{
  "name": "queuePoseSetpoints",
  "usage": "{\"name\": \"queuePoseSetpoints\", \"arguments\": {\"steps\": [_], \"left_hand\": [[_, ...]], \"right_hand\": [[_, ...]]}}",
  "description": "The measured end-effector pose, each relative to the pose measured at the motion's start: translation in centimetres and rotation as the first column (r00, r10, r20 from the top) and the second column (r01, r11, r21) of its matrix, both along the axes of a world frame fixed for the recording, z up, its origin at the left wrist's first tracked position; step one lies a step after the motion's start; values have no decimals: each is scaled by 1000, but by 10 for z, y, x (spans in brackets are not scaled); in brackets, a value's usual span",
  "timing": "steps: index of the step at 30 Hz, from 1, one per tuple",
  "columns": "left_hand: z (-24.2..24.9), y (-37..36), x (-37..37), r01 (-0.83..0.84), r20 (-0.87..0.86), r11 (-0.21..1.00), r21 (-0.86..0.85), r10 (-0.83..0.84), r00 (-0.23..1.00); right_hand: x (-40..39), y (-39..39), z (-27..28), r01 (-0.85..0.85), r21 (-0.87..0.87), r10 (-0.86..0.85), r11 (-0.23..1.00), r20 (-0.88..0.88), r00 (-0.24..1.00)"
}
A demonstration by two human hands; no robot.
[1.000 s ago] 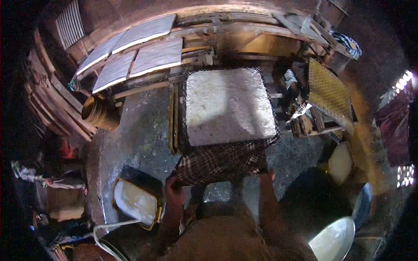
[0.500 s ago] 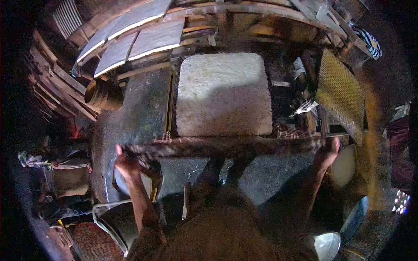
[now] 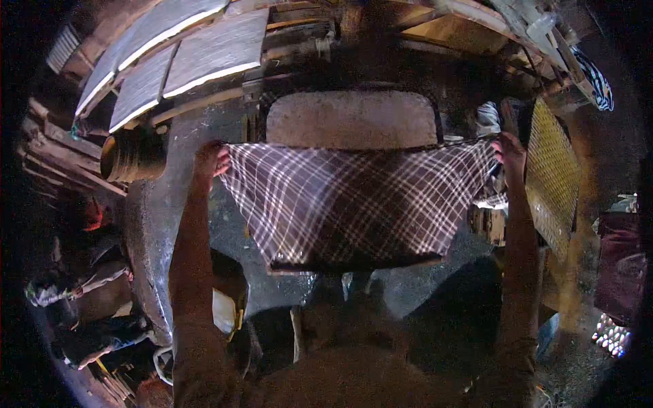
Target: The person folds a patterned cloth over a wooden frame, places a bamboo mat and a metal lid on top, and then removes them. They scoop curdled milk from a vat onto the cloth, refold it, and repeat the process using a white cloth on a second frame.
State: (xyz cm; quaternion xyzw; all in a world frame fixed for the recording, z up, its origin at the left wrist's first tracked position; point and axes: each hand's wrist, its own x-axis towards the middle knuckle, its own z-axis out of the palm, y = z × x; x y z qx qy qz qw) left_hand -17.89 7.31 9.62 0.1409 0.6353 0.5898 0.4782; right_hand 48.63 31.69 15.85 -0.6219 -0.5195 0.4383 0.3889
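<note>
A dark plaid cloth [image 3: 347, 204] with pale lines is stretched between my two hands. My left hand [image 3: 213, 160] grips its upper left corner, fingers curled. At the upper right corner, my right hand [image 3: 511, 156] is closed on the cloth. The lower part of the cloth narrows to a straight edge nearest me. Behind the cloth's top edge shows the far part of a pale, rounded-cornered slab [image 3: 350, 120]. The cloth hides its near part from view.
Pale flat sheets [image 3: 211, 54] lie on a wooden rack at upper left. A round metal container [image 3: 132, 156] stands left. A yellowish mesh panel [image 3: 552, 180] leans at right. People [image 3: 102, 279] sit at far left. A maroon covering [image 3: 620, 265] hangs at far right.
My hands have moved up and away from me with the cloth. It was a narrow bunched band before and now spreads over the near part of the slab.
</note>
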Motion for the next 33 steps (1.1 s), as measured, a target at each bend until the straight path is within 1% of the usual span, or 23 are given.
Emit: {"name": "queuePoseSetpoints", "arguments": {"steps": [2,3,6,7,8,9,12,16,18,19,20,21,22,24,25,26,27,28,29,30,31,32,33], "left_hand": [[2,27,13,115,-126,868,-482,-199,972],[-36,22,-8,214,-115,853,-477,-302,946],[-24,31,2,224,-82,787,-574,-328,941],[-28,36,-3,278,-28,754,-595,-366,930],[-34,38,-5,281,-24,752,-597,-367,930],[-38,38,-7,229,-80,739,-633,-357,931],[-46,40,-10,150,-147,763,-629,-307,940],[-49,48,-16,14,-341,766,-642,-303,890],[-54,57,-15,-3,-331,779,-627,-264,906],[-66,55,-17,-11,-335,780,-626,-257,906],[-84,50,-21,82,-379,746,-661,-427,821],[-93,48,-24,160,-411,694,-702,-579,704],[-93,52,-24,147,-418,696,-703,-572,706],[-91,65,-24,233,-485,621,-748,-752,445],[-92,75,-28,225,-486,620,-752,-751,447],[-96,90,-35,165,-661,745,-646,-654,368],[-101,105,-43,125,-804,848,-516,-529,272],[-104,118,-48,105,-910,925,-366,-379,166],[-102,129,-44,102,-909,923,-371,-384,164],[-94,144,-30,204,-831,905,-373,-424,360],[-91,158,-19,303,-709,886,-351,-463,532],[-100,171,-16,301,-708,885,-356,-466,530],[-110,183,-12,516,-698,714,-473,-661,276]], "right_hand": [[13,26,-25,-75,-39,76,996,9,997],[12,34,-27,-87,-164,95,983,47,994],[37,65,-55,-133,-405,155,905,21,988],[40,69,-63,-489,-178,498,854,6,867],[43,74,-71,-772,48,769,633,76,635],[48,78,-77,-817,37,815,575,61,577],[35,91,-78,-374,-408,438,833,74,896],[11,113,-97,-114,-429,217,896,200,955],[3,115,-95,-176,-361,273,916,239,932],[34,131,-135,-256,-452,223,854,-127,967],[50,142,-170,-365,-502,109,784,-467,877],[47,148,-192,-311,-450,396,837,106,912],[43,151,-198,-322,-446,404,835,98,909],[31,152,-206,-544,-336,446,769,-326,833],[9,166,-206,-813,-343,110,470,-891,440],[-12,166,-192,-818,-340,110,464,-894,435],[-37,161,-167,-742,-345,499,574,-572,652],[-65,155,-142,-685,-277,698,674,-64,713],[-104,152,-125,-447,-436,625,781,552,553],[-109,165,-138,-449,-439,628,778,547,553],[-113,177,-157,-733,-386,813,560,85,576],[-120,182,-164,-923,-165,845,346,-374,384],[-125,178,-172,-925,-164,843,344,-379,381]]}}
